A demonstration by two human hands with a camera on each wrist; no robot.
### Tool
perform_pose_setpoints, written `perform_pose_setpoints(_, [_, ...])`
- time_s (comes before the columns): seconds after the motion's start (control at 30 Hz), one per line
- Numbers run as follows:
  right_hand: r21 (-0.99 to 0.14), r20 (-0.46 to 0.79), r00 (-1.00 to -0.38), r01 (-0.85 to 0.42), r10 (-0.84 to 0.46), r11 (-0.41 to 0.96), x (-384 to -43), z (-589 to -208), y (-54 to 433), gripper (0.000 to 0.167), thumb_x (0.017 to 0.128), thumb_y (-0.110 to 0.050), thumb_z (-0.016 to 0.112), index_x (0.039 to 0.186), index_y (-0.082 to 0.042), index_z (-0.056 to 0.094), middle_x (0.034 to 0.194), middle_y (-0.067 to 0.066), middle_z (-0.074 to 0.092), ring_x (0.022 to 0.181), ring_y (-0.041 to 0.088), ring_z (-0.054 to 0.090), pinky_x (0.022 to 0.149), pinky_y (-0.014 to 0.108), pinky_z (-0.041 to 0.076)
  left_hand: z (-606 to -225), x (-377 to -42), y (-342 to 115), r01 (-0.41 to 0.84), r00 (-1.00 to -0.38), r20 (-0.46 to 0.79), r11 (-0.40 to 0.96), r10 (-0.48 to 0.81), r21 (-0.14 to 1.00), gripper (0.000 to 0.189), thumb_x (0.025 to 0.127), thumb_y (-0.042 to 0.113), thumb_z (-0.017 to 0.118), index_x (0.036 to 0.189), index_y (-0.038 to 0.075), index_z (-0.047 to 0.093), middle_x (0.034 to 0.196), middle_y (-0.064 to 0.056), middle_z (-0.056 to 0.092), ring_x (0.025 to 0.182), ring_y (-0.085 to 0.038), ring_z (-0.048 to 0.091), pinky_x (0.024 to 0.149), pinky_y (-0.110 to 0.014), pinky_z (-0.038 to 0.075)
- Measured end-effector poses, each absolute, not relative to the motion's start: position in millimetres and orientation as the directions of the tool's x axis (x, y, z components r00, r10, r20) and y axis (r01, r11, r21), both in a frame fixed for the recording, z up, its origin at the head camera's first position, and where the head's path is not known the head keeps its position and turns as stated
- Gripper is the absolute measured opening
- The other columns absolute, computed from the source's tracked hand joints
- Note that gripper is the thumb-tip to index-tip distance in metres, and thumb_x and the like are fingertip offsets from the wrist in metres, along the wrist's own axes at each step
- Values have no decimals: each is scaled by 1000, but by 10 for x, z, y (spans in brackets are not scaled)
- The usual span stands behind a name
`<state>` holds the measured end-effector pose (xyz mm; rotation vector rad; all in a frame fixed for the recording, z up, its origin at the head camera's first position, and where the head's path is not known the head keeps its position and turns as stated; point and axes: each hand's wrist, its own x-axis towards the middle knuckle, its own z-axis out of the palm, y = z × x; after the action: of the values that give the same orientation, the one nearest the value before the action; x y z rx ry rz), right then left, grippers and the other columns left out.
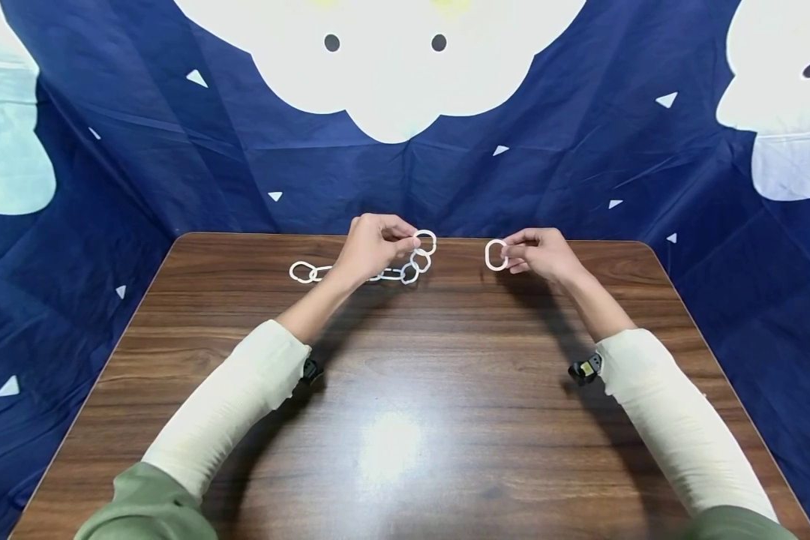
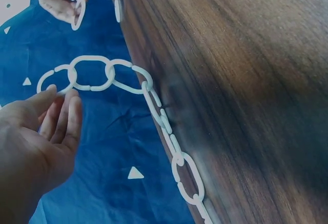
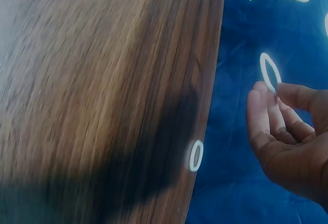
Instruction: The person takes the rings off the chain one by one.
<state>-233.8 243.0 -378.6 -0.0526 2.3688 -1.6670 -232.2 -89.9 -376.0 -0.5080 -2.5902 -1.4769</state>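
Note:
Thumb and fingers of my left hand [image 1: 373, 244] pinch the end link of a white plastic chain [image 2: 89, 58]. In the left wrist view this end is lifted, and the links slope down onto the table; several show a small slit in their side. The far left of the chain lies on the wood, and my left hand and wrist hide its middle in the head view. My right hand [image 1: 543, 253] pinches a single white oval link [image 1: 487, 255] by its edge, raised and apart from the chain. The two hands face each other across a gap.
Another loose white link [image 3: 200, 149] lies near the table's far edge, below my right hand. The brown wooden table [image 1: 445, 360] ends just beneath both hands. Behind it hangs a dark blue cloth [image 1: 175, 165] with white cloud shapes, which also covers both sides.

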Motion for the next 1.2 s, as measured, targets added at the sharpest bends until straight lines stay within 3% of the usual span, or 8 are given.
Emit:
perform_pose_setpoints(0.33, [-911,-230,-963,163,-139,379,-2379,-3859,2720,46,108,1,64,148,22,54,92,-6,79,76,2,77,82,26,69,-3778,-2324,-921,341,-939,257,498,230,798,16,96,15,92,109,6,88,103,-9,89,86,-13,81,76,-19,60])
perform_pose_setpoints(0.73, [-917,-285,-957,258,-48,305,-2473,-4004,3037,45,110,2,59,150,19,51,81,-16,76,75,-1,76,80,20,67,-3785,-2329,-934,335,-940,249,506,231,795,15,96,15,92,108,8,89,103,-9,89,91,-20,84,80,-20,58])
perform_pose_setpoints(1.2, [-897,-343,-939,335,24,287,-2550,-4162,3346,20,110,1,63,129,5,67,76,-16,77,71,-4,74,73,19,65,-3738,-2317,-944,344,-937,260,488,234,802,13,96,13,92,107,7,89,100,-10,89,83,-10,80,74,-17,59])
